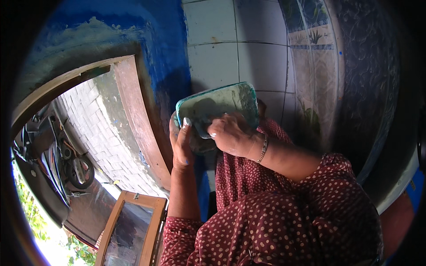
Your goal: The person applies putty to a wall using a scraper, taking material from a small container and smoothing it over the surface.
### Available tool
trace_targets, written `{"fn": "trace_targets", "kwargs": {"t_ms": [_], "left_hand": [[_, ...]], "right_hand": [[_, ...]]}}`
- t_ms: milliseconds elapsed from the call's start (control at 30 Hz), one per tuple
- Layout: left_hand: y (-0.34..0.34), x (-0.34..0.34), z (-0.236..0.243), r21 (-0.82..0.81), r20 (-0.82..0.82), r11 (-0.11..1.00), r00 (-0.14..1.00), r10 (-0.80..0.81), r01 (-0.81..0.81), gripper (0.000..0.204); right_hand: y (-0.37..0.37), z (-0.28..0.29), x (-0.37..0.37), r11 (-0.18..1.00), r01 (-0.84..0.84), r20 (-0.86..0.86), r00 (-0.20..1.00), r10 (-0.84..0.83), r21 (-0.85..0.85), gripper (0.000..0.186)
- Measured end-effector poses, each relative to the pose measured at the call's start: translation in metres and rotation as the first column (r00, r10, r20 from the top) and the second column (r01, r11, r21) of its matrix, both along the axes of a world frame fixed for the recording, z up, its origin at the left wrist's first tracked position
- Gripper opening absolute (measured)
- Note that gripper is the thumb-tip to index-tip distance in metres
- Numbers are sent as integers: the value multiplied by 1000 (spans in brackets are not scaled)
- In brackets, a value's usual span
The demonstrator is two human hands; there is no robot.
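Observation:
A green rectangular plastic tub is held up in front of me, tilted, its inside coated with pale grey-white material. My left hand grips its left side, the thumb over the rim and blue and white smears on the skin. Over the tub's near edge, my right hand is closed, with its fingers reaching inside. Something dark shows by those fingertips, but shadow hides whether it is a tool. A bracelet circles my right wrist.
A blue-painted wall meets light floor tiles ahead. To the right hangs a patterned curtain. On the left are a wooden frame, an open wooden window with glass, and a parked motorbike outside.

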State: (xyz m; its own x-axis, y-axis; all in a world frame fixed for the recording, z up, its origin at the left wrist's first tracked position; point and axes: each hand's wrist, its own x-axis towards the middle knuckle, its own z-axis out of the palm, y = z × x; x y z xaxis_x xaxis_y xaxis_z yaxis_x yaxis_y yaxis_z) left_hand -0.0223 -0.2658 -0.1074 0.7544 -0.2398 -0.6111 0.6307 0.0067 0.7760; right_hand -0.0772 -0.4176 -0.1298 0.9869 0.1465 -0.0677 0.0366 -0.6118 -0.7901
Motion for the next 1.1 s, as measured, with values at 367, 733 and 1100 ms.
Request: {"fn": "trace_targets", "kwargs": {"t_ms": [367,733,1100], "left_hand": [[57,9,5,-79,-49,923,927,373,-376,64],[135,56,14,-269,373,876,795,477,-400,83],[145,90,-50,-235,500,863,706,501,-446,91]], "right_hand": [[-105,8,-8,265,464,-534,760,370,845,23],[-43,-43,-49,-49,657,-642,747,173,752,28],[93,-152,-54,908,59,-8,998,-61,416,15]]}}
